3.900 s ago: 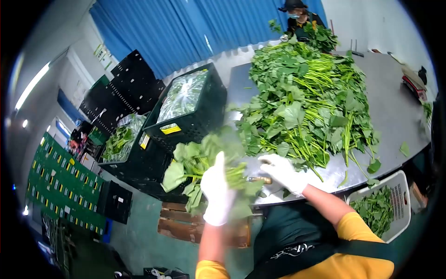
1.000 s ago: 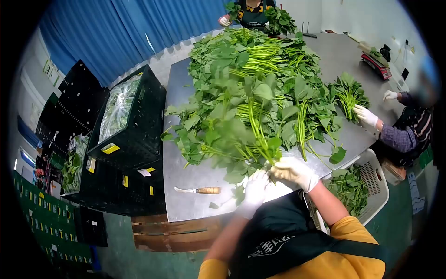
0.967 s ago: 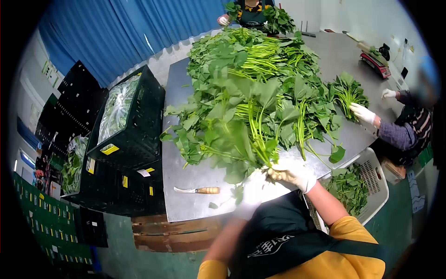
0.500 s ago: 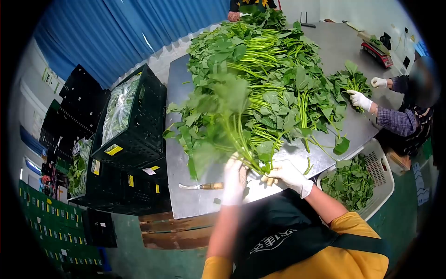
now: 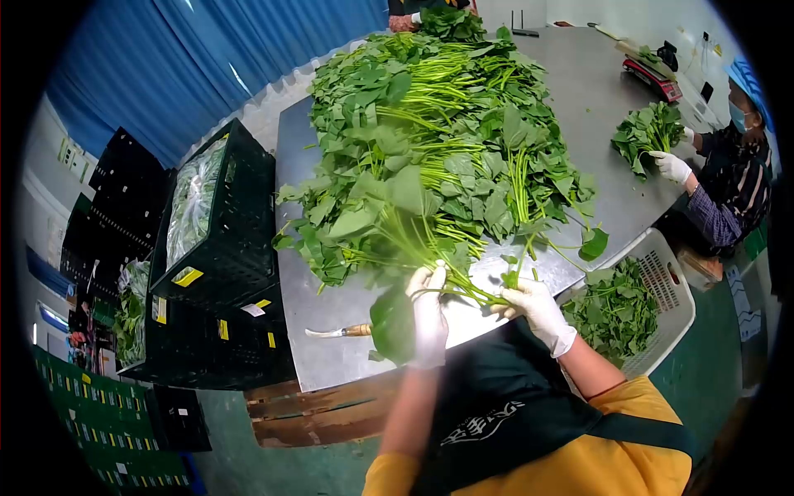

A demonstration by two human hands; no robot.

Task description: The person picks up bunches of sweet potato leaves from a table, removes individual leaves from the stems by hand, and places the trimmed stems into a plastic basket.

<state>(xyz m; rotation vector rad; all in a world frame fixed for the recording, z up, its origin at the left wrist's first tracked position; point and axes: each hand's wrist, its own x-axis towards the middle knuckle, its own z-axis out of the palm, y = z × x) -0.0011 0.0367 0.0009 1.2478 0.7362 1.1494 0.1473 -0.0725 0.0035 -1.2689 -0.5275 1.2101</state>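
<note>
My left hand, in a white glove, is closed around the stems of a bunch of leafy greens. The leaves fan out up and left over the pile and are partly blurred. My right hand, also gloved, pinches the stem ends at the table's front edge, where a small leafy sprig sticks up by the fingers. Beyond both hands lies a large pile of leafy greens. A hooked knife with a wooden handle lies left of my left hand, its handle end partly behind a leaf.
A white basket holding greens stands right of the metal table. Dark crates are stacked at the left. On the right, a co-worker holds greens near a red scale. Another person stands at the far end.
My hands have moved apart along the stems, and the bunch is lower and flatter. The co-worker's bunch on the right is now clear of the pile. The view has shifted slightly.
</note>
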